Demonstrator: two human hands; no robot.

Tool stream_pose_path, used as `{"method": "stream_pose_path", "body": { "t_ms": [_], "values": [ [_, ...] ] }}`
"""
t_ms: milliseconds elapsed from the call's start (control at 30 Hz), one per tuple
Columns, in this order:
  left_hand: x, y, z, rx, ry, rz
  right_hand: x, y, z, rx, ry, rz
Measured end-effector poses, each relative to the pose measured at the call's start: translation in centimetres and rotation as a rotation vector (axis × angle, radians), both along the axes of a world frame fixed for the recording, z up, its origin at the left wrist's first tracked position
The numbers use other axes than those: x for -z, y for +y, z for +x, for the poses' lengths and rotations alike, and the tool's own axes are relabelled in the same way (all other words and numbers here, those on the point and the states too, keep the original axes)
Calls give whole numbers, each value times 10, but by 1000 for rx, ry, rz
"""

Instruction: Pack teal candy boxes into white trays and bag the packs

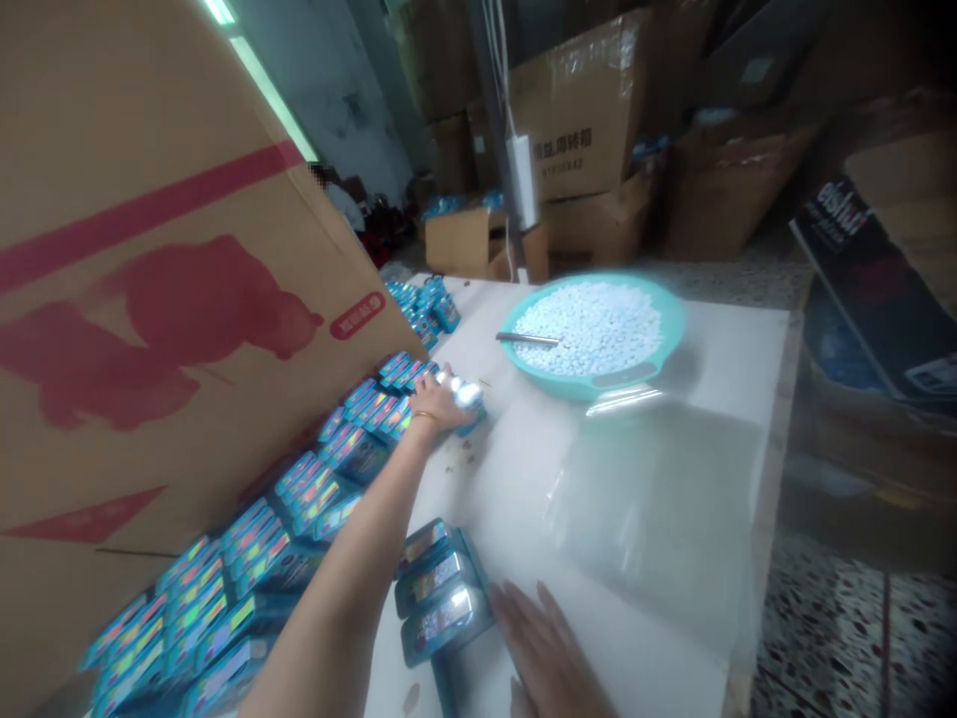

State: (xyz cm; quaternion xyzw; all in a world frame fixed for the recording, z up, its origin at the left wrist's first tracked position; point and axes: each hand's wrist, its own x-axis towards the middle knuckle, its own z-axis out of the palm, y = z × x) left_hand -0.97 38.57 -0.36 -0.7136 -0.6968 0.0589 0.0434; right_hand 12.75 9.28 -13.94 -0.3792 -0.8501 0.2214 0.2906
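Note:
My left hand (pixel 441 401) reaches far across the white table (pixel 718 349) and is closed on a small shiny blue packet (pixel 470 397) at the end of a long row of blue packets (pixel 299 499). My right hand (pixel 539 648) lies flat and open on the table near the front edge, with its fingers stretched out. It rests just right of three blue packets (pixel 441 598) lying side by side. A teal bowl (pixel 665 344) full of small white pellets stands beyond, with a metal scoop handle (pixel 527 339) resting in it.
A big cardboard carton (pixel 150 299) with red print leans along the table's left side, behind the packets. Clear plastic bags (pixel 643 499) lie at the right of the table. More cartons (pixel 590 110) are stacked at the back. A person (pixel 340 199) sits far off.

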Motion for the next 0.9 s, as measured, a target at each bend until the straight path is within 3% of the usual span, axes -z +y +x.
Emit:
{"method": "stream_pose_path", "body": {
  "t_ms": [133, 233, 367, 467, 500, 567, 667, 767, 833, 900],
  "values": [
    [-11, 3, 0, -69, -136, 8, 9, 4, -1, -30, 40, 9],
    [-32, -33, -5, -8, -304, 192, 0, 0, 3, 2, 79, -6],
    [-81, -140, -22, 243, -619, 476, -20, -8, 8, 85, 169, -34],
    [-106, -241, -31, 339, -866, 482, -22, -9, 8, 109, 216, -64],
    [-106, -274, -32, 306, -921, 479, -20, -10, 8, 113, 223, -68],
    [-89, -331, -33, 198, -950, 427, -17, -11, 7, 111, 228, -67],
    [-41, -380, -33, 111, -943, 349, -15, -12, 7, 103, 218, -82],
    [-6, -388, -33, 187, -888, 191, -17, -11, 9, 93, 207, -109],
    [-2, -381, -33, 265, -776, 138, -18, -11, 9, 87, 208, -112],
    [-9, -373, -31, 298, -615, 95, -17, -10, 9, 86, 211, -103]
  ]
}}
